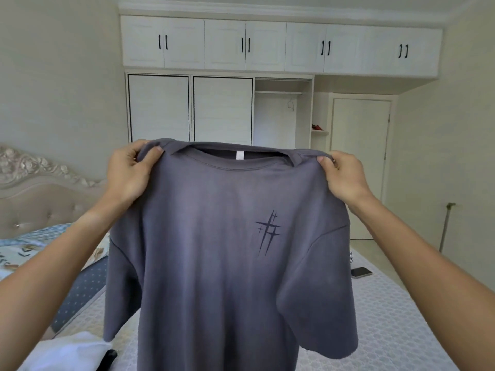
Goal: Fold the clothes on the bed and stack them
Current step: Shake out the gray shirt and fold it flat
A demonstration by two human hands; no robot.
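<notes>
A grey-purple T-shirt (pixel 214 250) with a dark cross print on the chest hangs spread out in the air in front of me, its front toward the camera. My left hand (pixel 128 175) pinches its left shoulder beside the collar. My right hand (pixel 344 178) pinches the right shoulder. Both sleeves hang loose and the hem drops out of view at the bottom. Under it lies the bed (pixel 388 330) with a pale patterned cover. A white garment (pixel 67 352) lies at the bottom left with something black (pixel 108 358) beside it.
A dark phone (pixel 361 271) lies on the bed at the right. A blue dotted pillow (pixel 80 295) and a patterned quilt (pixel 24 250) lie at the left below the padded headboard (pixel 40 199). White wardrobes (pixel 222 108) and a door (pixel 359 162) line the far wall.
</notes>
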